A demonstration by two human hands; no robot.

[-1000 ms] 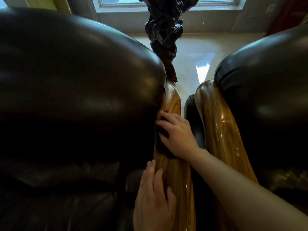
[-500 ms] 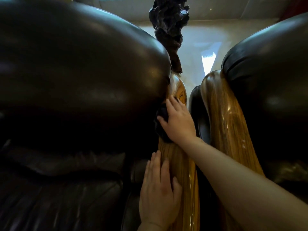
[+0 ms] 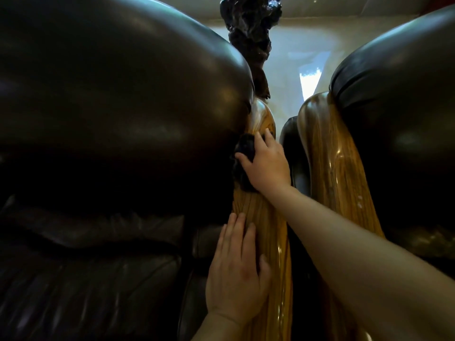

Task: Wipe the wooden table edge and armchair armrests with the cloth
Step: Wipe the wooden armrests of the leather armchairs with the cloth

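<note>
Dark cloth (image 3: 246,153) is bunching under our right hand (image 3: 267,166), fingers pressing it onto the glossy wooden armrest (image 3: 266,232). Our left hand (image 3: 236,269) is lying flat, bracing nearer us. We are advising steady pressure along the grain, beside the leather cushion (image 3: 110,107).

Beyond the work: what else I can see

I see a dark, gnarled carved piece (image 3: 251,28) standing upright at top centre, with a pale glossy floor (image 3: 290,70) behind it catching a bright patch of window light (image 3: 309,78), and a light wall (image 3: 320,7) across the top.
</note>
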